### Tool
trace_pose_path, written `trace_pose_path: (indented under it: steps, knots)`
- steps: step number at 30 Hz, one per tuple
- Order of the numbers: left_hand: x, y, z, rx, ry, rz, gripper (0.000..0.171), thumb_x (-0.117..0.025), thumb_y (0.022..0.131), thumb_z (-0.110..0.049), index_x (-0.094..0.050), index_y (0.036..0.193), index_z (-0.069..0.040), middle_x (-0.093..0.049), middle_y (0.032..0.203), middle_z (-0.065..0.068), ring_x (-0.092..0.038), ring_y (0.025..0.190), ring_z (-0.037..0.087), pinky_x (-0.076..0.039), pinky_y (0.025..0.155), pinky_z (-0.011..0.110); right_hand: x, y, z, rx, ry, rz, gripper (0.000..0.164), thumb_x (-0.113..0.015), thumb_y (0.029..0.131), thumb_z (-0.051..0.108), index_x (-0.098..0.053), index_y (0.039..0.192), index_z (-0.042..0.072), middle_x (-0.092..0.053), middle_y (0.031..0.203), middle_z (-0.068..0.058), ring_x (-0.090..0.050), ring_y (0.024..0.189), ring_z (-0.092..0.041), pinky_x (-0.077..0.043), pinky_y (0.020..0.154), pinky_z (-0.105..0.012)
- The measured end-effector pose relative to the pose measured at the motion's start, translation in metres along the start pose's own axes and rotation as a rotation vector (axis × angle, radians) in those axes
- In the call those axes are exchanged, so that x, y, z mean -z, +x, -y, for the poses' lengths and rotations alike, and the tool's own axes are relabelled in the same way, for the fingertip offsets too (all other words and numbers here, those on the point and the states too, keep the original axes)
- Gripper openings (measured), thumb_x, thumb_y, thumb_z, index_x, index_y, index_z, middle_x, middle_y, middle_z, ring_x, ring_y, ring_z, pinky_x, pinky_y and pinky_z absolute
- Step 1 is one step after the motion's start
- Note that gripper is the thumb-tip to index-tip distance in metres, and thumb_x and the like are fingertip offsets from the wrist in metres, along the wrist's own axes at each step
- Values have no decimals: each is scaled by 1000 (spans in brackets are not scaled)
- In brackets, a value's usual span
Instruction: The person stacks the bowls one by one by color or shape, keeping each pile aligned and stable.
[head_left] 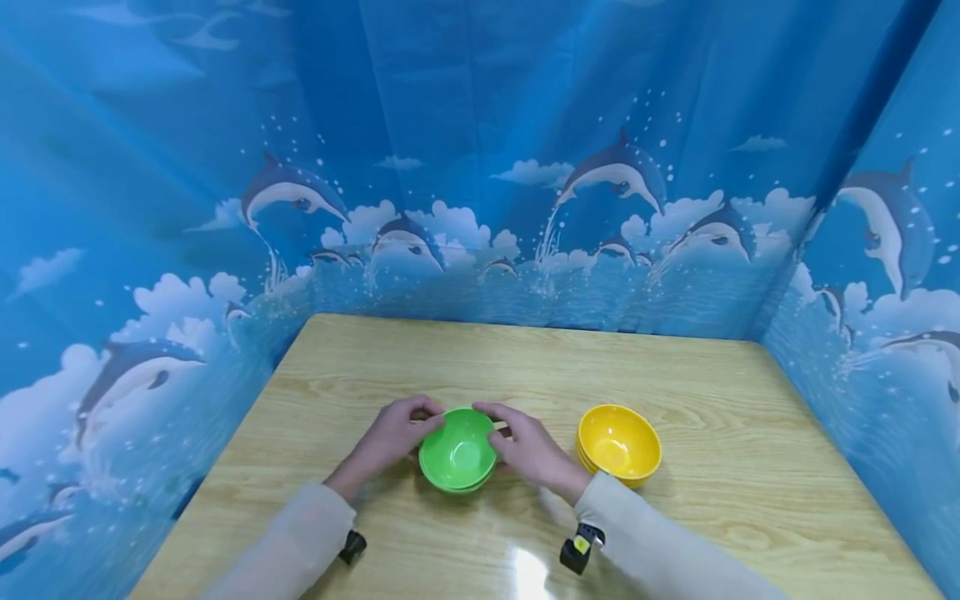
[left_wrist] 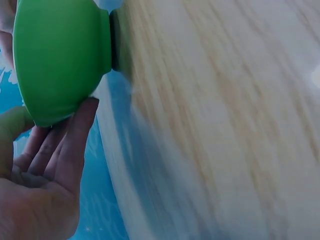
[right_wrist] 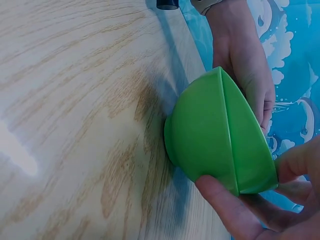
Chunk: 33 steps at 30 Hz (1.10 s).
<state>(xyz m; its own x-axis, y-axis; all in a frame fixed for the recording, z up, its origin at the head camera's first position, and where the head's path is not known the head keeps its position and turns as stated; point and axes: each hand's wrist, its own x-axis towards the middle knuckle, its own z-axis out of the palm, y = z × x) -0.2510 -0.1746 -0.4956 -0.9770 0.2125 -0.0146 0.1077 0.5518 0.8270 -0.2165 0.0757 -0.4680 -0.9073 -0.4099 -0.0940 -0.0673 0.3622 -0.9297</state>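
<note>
Two nested green bowls sit in front of me near the middle of the table; in the right wrist view the upper green bowl is tilted inside the lower green bowl. From the left, my left hand holds the bowls' side, its thumb by the rim and its fingers beneath in the left wrist view. My right hand grips the opposite side, thumb at the upper rim and a finger against the lower bowl's wall. Which bowl the left fingers bear on, I cannot tell.
Yellow bowls, stacked, stand to the right, close to my right wrist. The wood-grain table reaches back to a blue dolphin-print curtain on the far side and both flanks. Light glares off the tabletop near the front.
</note>
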Motion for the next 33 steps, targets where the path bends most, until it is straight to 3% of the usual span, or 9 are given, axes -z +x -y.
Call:
trace_pose_path:
  steps: [7,21,33]
  knots:
    - [-2,-1,-5,-13,65,-51,9,-76,103,-21,-79,100,-13,-81,101,0,-76,100,16,-67,90,38,-2,-1,-1,8,-8,-5,50,-54,109,2,-54,158,6,-54,159,-26,-69,124,-38,-71,83,-42]
    - [-1,-1,-7,-45,134,-94,10,-77,102,-21,-81,96,-14,-81,97,-1,-74,94,14,-66,87,37,-5,-2,-7,-6,66,11,56,-55,106,-2,-49,162,6,-47,164,-29,-75,115,-35,-72,80,-43]
    - [-1,-1,-12,0,169,-91,9,-79,102,-26,-83,99,-18,-82,97,-3,-73,91,11,-64,80,32,-6,-1,-11,-26,73,12,54,-53,107,-2,-48,161,2,-47,163,-30,-75,112,-32,-72,81,-42]
